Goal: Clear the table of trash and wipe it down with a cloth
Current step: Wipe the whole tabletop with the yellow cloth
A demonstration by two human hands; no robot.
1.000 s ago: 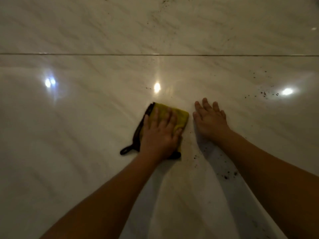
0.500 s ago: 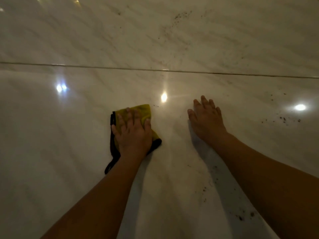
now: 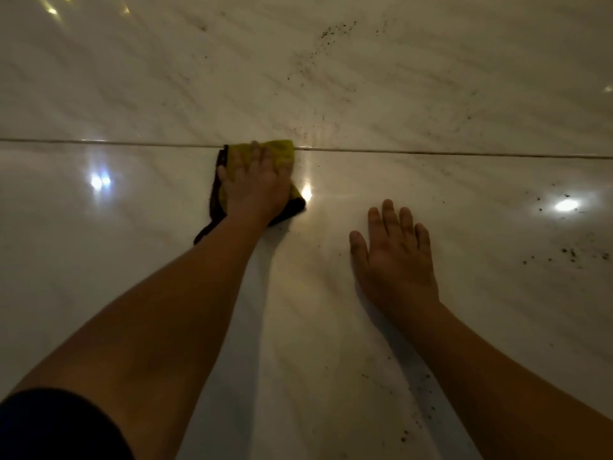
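Note:
A folded yellow cloth point(image 3: 282, 150) with a dark edge lies on the glossy white marble surface point(image 3: 116, 293), its far end touching the seam line point(image 3: 464, 154). My left hand point(image 3: 255, 184) presses flat on top of the cloth with straight fingers. My right hand point(image 3: 396, 257) rests flat on the bare marble to the right and nearer to me, fingers spread, holding nothing. Dark crumbs point(image 3: 570, 252) dot the marble at the right.
More dark specks point(image 3: 328, 31) are scattered beyond the seam at the upper middle, and several point(image 3: 421, 410) lie near my right forearm. Bright light reflections point(image 3: 564, 204) sit on the polished surface. A dark sleeve point(image 3: 56, 426) shows at the bottom left.
My left hand has pushed the cloth away from me and to the right, up to the seam line. My right hand has stayed flat on the marble.

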